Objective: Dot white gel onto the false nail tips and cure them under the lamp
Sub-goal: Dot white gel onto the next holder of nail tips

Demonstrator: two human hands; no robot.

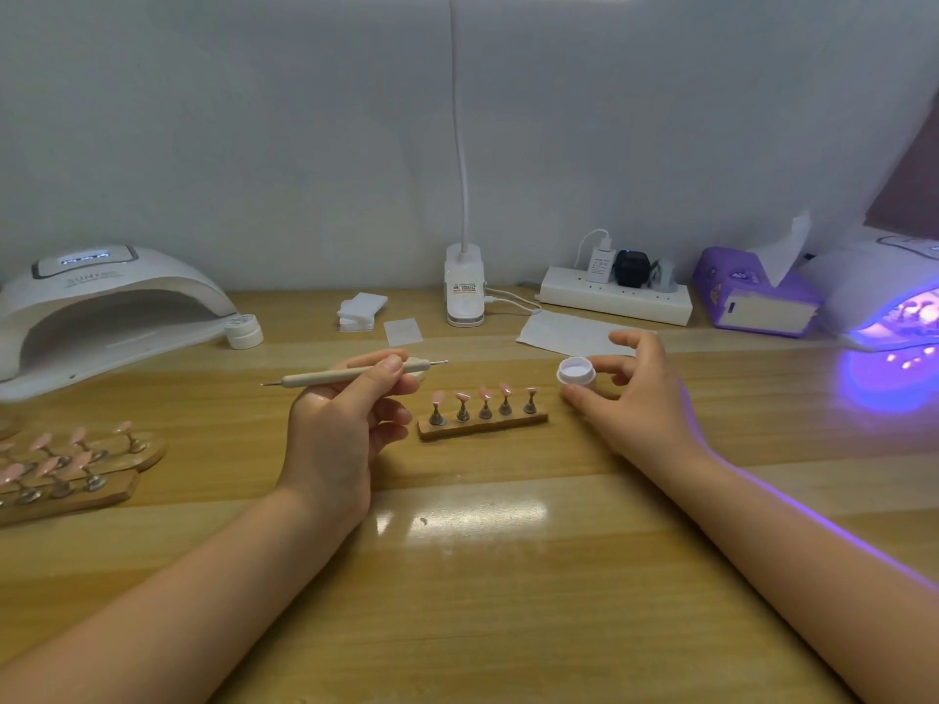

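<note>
The left hand [345, 414] pinches the dotting tool [355, 372], long axis 9-to-3, its tip pointing at 3 o'clock toward the open gel pot [575, 374], which the right hand's [635, 398] fingers [584, 396] loosely cup.

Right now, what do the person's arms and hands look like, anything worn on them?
Both forearms are bare up to the frame edge: no sleeves, gloves, watch or bracelets show. The left hand and right hand carry no visible rings. Fingernails look short and unpainted. A violet streak of lamp light falls along the right forearm.
</note>
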